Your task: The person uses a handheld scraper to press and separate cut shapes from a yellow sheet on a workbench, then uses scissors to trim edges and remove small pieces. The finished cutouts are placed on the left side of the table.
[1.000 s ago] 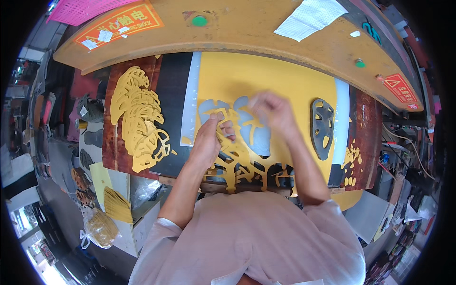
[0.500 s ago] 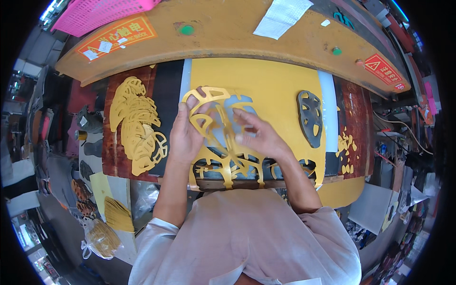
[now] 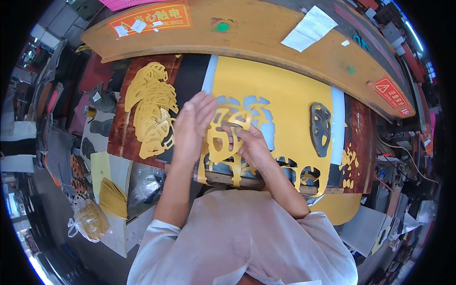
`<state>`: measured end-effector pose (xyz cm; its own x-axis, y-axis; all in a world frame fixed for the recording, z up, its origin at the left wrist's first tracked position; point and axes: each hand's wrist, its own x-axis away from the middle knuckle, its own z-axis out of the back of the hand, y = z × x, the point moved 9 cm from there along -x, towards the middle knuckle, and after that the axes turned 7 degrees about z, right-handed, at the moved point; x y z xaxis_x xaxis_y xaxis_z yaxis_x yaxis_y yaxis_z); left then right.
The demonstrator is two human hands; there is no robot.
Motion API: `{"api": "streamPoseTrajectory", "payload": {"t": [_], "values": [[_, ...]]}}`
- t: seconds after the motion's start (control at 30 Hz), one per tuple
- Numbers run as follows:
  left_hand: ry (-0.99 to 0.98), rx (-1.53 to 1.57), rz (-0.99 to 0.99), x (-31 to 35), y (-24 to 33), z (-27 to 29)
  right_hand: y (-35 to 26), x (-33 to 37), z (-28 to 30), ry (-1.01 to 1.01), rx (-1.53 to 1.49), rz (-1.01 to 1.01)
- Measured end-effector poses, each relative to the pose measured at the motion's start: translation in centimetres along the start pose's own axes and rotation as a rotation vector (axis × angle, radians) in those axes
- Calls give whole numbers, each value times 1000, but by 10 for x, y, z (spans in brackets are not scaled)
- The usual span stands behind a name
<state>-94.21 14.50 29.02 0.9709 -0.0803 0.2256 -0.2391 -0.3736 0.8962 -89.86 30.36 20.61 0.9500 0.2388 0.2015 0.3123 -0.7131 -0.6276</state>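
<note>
My right hand [image 3: 254, 146] pinches a yellow cut-out shoe-upper piece [image 3: 221, 154] with several openings in it, over the near part of a yellow sheet [image 3: 285, 88]. Just left of that piece, my left hand [image 3: 192, 126] is raised with its fingers stretched out, slightly blurred, and nothing shows in it. Shoe-shaped holes in the sheet reveal a pale blue surface beneath. On the sheet's right side lies a dark cutting die [image 3: 320, 128], apart from both hands. A pile of similar yellow cut pieces [image 3: 154, 107] rests on the reddish-brown board to the left.
An orange-brown machine beam [image 3: 256, 40] spans the far side of the work surface. Small yellow scraps [image 3: 349, 164] are scattered at the right. A bundle of yellow pieces [image 3: 113, 197] and a filled clear bag [image 3: 92, 221] are at the lower left.
The yellow piece has passed from my left hand to my right, which has drawn back nearer my body. My left hand has come free and its fingers have straightened. The view has turned.
</note>
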Motion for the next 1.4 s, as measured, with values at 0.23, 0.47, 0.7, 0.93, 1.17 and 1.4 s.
{"api": "streamPoseTrajectory", "payload": {"t": [0.23, 0.47, 0.7, 0.93, 1.17, 1.4], "values": [[-82, -446, 314, 50, -92, 40, 16, 12, 5, 27, -77, -38], [127, -576, 286, 77, -104, 79, 19, 16, 17, 278, 351, -101], [-272, 1027, 533, 74, -101, 134, 45, -65, -102, -60, 463, -179], [424, 832, 451, 138, -162, 243, 100, -93, -89, -132, 489, -212], [390, -41, 405, 144, -160, 135, -108, 39, 130, 452, 1254, 409], [-239, -783, -269, 67, -136, -64, -213, 93, 264, 720, 1910, 141]]}}
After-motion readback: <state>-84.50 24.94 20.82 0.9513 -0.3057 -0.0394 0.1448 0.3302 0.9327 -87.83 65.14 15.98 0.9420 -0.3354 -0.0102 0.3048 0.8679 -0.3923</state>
